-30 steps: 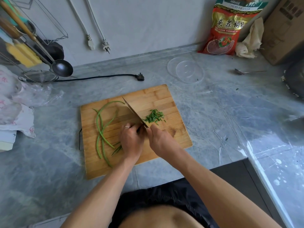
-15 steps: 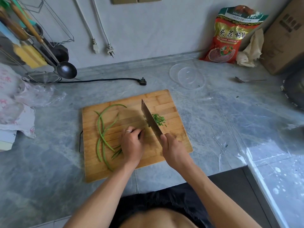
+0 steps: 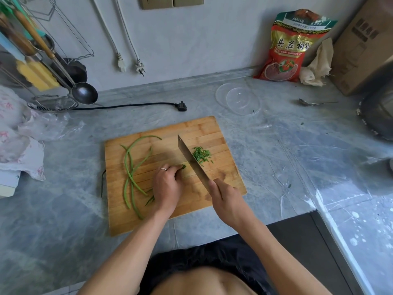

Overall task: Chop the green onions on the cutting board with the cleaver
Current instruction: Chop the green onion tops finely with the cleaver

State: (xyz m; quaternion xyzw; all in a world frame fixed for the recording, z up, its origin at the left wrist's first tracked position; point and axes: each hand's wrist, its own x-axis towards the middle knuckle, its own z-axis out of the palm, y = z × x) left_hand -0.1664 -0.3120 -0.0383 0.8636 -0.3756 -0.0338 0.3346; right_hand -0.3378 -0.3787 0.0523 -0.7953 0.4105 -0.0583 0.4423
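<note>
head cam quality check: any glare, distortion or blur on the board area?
Head view: wide-angle bend curves the wall edge and the counter at the margins; bright glare washes out the glossy surface at lower right; light is soft and even, with only faint shadows on the cutting board; the cleaver, chopped pieces and both hands look sharp, no obvious motion blur.
</note>
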